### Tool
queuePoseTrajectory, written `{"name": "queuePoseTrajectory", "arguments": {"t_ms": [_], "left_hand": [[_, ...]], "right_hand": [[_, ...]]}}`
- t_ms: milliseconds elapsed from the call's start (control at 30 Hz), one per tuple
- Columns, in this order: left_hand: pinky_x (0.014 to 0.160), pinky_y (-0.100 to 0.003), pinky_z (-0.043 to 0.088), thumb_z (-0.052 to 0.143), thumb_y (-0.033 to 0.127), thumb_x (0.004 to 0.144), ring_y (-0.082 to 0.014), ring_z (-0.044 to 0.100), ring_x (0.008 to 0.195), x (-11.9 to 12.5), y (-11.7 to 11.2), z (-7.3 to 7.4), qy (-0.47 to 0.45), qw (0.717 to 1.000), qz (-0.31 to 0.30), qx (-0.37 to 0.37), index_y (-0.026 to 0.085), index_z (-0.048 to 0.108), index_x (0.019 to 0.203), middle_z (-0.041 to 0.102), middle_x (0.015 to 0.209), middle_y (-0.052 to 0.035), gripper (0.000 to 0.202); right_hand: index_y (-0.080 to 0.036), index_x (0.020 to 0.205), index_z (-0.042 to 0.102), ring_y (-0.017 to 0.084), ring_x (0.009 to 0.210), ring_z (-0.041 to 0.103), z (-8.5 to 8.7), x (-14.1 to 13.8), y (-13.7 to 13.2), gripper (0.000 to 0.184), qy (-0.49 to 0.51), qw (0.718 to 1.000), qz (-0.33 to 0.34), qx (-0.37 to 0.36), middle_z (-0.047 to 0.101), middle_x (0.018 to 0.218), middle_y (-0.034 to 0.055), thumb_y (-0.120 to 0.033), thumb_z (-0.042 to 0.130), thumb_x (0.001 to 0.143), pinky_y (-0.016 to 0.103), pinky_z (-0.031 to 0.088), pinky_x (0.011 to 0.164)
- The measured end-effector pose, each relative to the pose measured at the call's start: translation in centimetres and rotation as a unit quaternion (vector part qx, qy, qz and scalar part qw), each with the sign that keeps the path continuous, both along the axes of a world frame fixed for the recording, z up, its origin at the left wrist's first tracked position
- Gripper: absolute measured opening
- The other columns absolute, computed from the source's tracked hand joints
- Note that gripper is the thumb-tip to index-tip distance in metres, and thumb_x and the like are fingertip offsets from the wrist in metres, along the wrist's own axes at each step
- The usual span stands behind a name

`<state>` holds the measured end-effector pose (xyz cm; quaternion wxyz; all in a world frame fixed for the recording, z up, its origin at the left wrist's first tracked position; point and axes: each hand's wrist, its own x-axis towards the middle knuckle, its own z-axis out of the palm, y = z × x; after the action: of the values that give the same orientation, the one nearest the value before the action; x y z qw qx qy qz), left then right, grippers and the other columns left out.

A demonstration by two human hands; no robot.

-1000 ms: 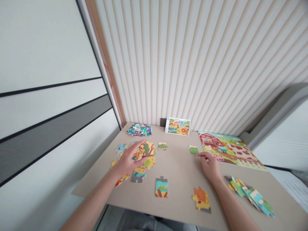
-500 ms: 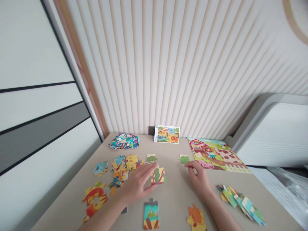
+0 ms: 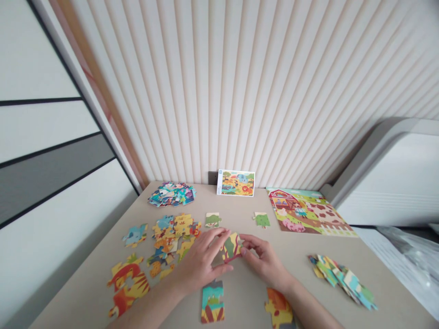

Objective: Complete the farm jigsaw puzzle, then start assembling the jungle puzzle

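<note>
A yellow and green jigsaw piece [image 3: 231, 246] with a dark red branch on it sits tilted at the middle of the beige table [image 3: 302, 246]. My left hand [image 3: 202, 262] pinches its left edge with thumb and fingers. From the other side my right hand [image 3: 262, 258] grips its right edge with curled fingers. Both hands meet over the piece, just above the tabletop. A loose spread of coloured pieces [image 3: 171, 235] lies just left of my left hand.
A reference picture card [image 3: 235, 183] leans on the ribbed wall. A finished farm puzzle [image 3: 307, 212] lies at the back right. There are piles of pieces at the back left [image 3: 171, 194] and front right [image 3: 343, 278], and single pieces [image 3: 212, 307] near the front edge.
My left hand slid the yellow and green piece from the left cluster toward the middle. My right hand left the green piece at the back and came over to take the piece's right edge.
</note>
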<state>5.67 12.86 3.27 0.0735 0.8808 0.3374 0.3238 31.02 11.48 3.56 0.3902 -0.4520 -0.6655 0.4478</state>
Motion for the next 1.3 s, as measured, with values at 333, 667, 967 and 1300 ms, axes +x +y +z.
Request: {"name": "queuePoseTrajectory", "arguments": {"t_ms": [333, 667, 967, 1300], "left_hand": [[0.106, -0.039, 0.054, 0.059, 0.035, 0.102, -0.0255, 0.061, 0.124, -0.1, -0.3, 0.2, 0.011, 0.999, -0.006, -0.032, 0.026, 0.035, 0.16, 0.061, 0.132, -0.012, 0.064], [0.097, -0.039, 0.056, 0.069, 0.039, 0.096, -0.0245, 0.065, 0.111, -0.2, -0.2, -0.1, 0.01, 0.998, -0.005, -0.054, 0.024, 0.052, 0.144, 0.063, 0.121, -0.01, 0.053], [0.082, -0.038, 0.055, 0.074, 0.046, 0.09, -0.0241, 0.064, 0.094, 0.4, 0.0, 0.2, 0.019, 0.997, 0.014, -0.073, 0.02, 0.062, 0.104, 0.064, 0.101, -0.0068, 0.032], [0.09, -0.036, 0.054, 0.06, 0.025, 0.099, -0.0222, 0.065, 0.098, -0.2, 0.2, 0.2, 0.004, 0.998, 0.028, -0.054, 0.025, 0.066, 0.115, 0.067, 0.103, -0.0056, 0.017]], "right_hand": [[-0.02, 0.128, 0.069, 0.016, 0.08, 0.061, 0.0, 0.9, 0.6, 0.048, 0.036, 0.997, -0.056, -0.039, 0.07, 0.088, 0.0033, -0.054, 0.063, 0.095, 0.03, 0.048, 0.078], [-0.021, 0.129, 0.068, 0.015, 0.079, 0.057, -0.9, 0.8, 0.4, 0.045, 0.014, 0.998, -0.051, -0.029, 0.069, 0.086, 0.0017, -0.052, 0.059, 0.098, 0.028, 0.046, 0.075], [-0.021, 0.132, 0.065, 0.014, 0.076, 0.057, -0.1, 0.2, 0.3, 0.046, 0.015, 0.999, -0.016, -0.031, 0.064, 0.082, -0.0007, -0.049, 0.062, 0.097, 0.029, 0.046, 0.077], [-0.016, 0.131, 0.066, 0.018, 0.071, 0.058, -1.7, 5.6, 2.4, 0.052, -0.088, 0.983, -0.163, -0.009, 0.068, 0.081, 0.0032, -0.053, 0.052, 0.097, 0.029, 0.045, 0.066]]}}
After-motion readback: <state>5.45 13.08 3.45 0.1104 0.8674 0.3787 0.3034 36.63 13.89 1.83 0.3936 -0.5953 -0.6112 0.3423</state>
